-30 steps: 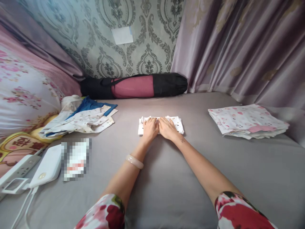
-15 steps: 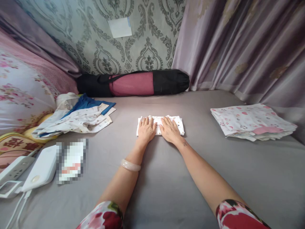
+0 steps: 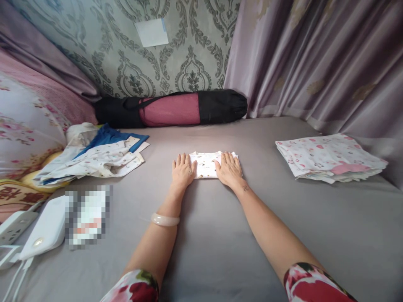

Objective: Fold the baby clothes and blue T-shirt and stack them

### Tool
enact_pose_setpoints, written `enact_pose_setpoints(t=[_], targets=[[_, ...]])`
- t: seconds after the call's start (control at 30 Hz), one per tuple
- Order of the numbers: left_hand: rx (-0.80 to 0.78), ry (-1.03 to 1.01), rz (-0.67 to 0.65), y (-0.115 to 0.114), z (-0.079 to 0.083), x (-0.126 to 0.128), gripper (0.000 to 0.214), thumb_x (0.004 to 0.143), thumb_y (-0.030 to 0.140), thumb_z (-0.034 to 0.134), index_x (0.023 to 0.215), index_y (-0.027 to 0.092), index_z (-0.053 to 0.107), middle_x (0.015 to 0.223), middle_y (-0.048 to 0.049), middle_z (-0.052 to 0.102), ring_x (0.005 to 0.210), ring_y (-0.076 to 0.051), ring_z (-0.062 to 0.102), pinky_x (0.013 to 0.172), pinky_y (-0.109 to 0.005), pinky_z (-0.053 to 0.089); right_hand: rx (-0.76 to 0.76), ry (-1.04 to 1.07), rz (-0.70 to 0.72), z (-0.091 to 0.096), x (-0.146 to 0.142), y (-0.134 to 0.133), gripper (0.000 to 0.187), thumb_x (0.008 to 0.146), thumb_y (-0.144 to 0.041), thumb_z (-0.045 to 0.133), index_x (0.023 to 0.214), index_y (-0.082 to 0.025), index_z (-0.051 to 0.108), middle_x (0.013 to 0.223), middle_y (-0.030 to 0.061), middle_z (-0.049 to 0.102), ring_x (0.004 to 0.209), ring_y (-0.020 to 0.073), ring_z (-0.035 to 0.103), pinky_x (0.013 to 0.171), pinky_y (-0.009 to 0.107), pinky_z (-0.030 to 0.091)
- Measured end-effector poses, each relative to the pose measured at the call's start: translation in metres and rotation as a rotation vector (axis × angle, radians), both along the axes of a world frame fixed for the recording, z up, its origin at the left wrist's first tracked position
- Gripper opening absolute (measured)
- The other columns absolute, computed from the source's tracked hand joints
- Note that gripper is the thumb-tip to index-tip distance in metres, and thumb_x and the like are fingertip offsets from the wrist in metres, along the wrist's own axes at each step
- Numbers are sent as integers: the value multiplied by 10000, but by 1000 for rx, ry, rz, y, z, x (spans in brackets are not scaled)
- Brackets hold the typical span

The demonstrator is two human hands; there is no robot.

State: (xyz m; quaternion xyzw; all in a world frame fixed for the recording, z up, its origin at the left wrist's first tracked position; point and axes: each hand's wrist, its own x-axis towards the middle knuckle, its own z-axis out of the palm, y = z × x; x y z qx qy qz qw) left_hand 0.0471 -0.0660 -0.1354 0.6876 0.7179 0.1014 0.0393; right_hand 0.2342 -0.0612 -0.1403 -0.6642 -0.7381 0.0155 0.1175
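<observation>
A small folded garment (image 3: 206, 165), white with tiny dark and tan prints, lies flat on the grey bed sheet (image 3: 208, 235) in front of me. My left hand (image 3: 183, 171) rests palm down over its left end, fingers stretched out and pointing away from me. Over the right end lies my right hand (image 3: 229, 168), also flat, with its fingers extended. Between the two thumbs the printed middle of the cloth shows; both ends are covered by my hands.
At right lies a stack of folded white cloths with pink prints (image 3: 330, 157). Loose clothes (image 3: 103, 157), white and blue, are heaped at left. Nearer are a white power bank (image 3: 47, 226), a power strip (image 3: 15, 226) and cables. A black and pink rolled bag (image 3: 170, 110) lies along the wall.
My hands have slid apart toward the two ends of the folded garment, so more of its middle shows. The view has shifted slightly.
</observation>
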Motion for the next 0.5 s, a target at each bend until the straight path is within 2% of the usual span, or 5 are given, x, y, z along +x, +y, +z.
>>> enact_pose_setpoints(t=[0.1,0.23,0.5], targets=[[-10,-18,16,1,0,-6,610,985,453,252,1479,119,380,1573,-147,314,1466,-313,253,1185,-512,213,-23,2,-24,1,7,2,632,1004,-409,207,1468,-14,372,1553,209,323,1452,315,261,1174,501,173],[-33,-26,35,2,0,-14,604,984,459,246,1489,148,363,1576,-151,308,1469,-311,248,1179,-528,213,-64,15,-48,0,17,6,636,994,-399,213,1477,-10,351,1573,204,281,1467,309,220,1176,494,182],[-59,-39,57,3,0,-20,619,980,504,236,1502,192,352,1576,-174,296,1478,-330,212,1170,-573,184,-23,52,-149,-6,27,9,634,989,-384,253,1473,16,336,1553,243,298,1441,338,276,1153,488,233]])
